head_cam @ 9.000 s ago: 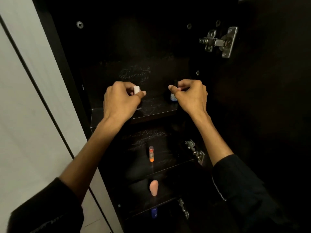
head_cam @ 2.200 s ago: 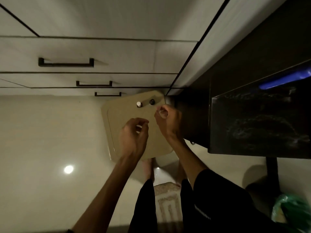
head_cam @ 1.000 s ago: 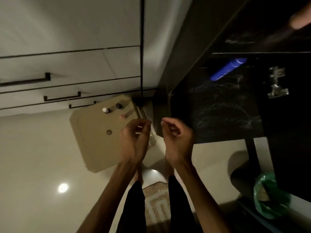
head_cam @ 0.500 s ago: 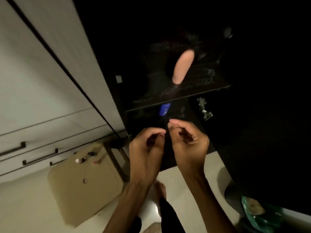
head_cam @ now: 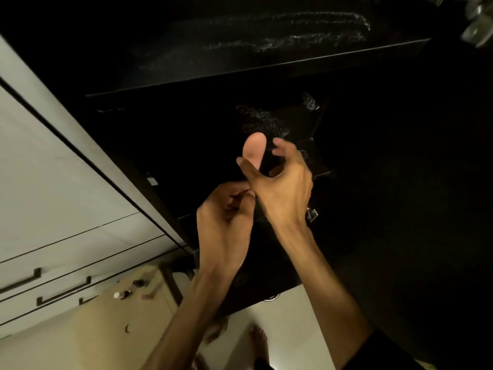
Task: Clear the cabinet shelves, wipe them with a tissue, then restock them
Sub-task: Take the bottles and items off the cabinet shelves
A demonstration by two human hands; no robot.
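Cabinet shelf [head_cam: 306,161] held a pink rounded object [head_cam: 254,149]; the right hand [head_cam: 280,188] reached at it with fingers spread, grasping nothing, while the left hand [head_cam: 226,222] hung loosely curled, empty

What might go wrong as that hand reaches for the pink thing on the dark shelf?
The right hand is spread around the pink object near the shelf front; a clumsy grab might knock it off. The shelves are dark and dusty, so other small items are easy to miss. Bottles on the stool could tip if bumped.

A home: pale built-in drawers with dark bar handles [head_cam: 62,293], a tall dark wooden cabinet [head_cam: 240,57], glossy cream floor tiles [head_cam: 288,316], bare feet.
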